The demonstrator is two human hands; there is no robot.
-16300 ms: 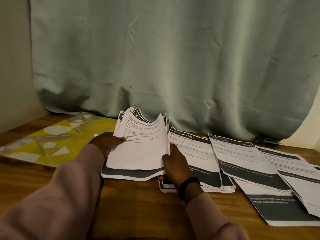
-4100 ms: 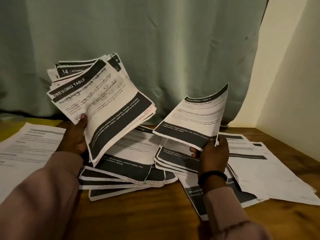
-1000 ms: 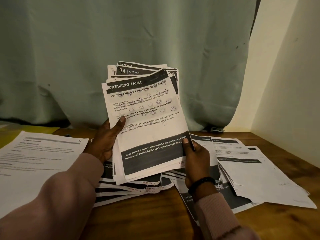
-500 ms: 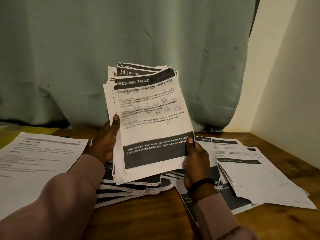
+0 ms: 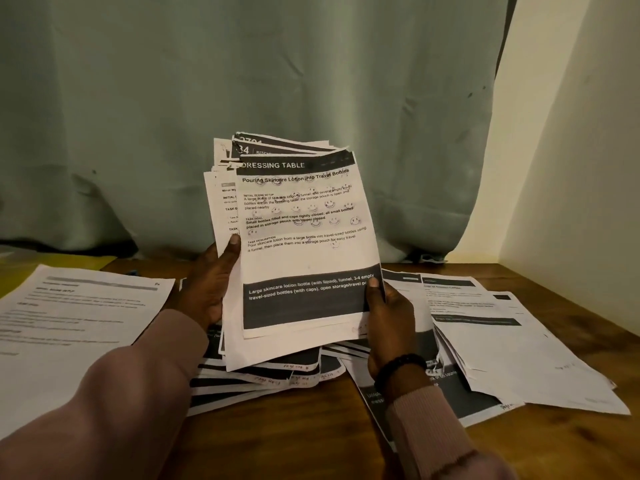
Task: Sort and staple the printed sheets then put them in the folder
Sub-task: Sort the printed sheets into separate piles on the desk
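I hold an upright stack of printed sheets (image 5: 301, 258) over the table; its front page is headed "DRESSING TABLE" with a dark band at the bottom. My left hand (image 5: 211, 285) grips the stack's left edge, thumb on the front. My right hand (image 5: 388, 317) pinches the front sheet's lower right corner. Under the stack lies a fanned pile of sheets (image 5: 263, 379). More sheets (image 5: 502, 337) spread to the right. A yellow folder (image 5: 52, 268) shows partly at the far left. No stapler is visible.
A large white printed sheet (image 5: 72, 323) lies at the left on the wooden table (image 5: 311, 441). A green curtain (image 5: 242, 81) hangs behind, and a cream wall (image 5: 581, 168) closes the right side.
The front "DRESSING TABLE" sheet has shifted up and right against the stack over the last second. Both hands keep their grip in nearly the same place.
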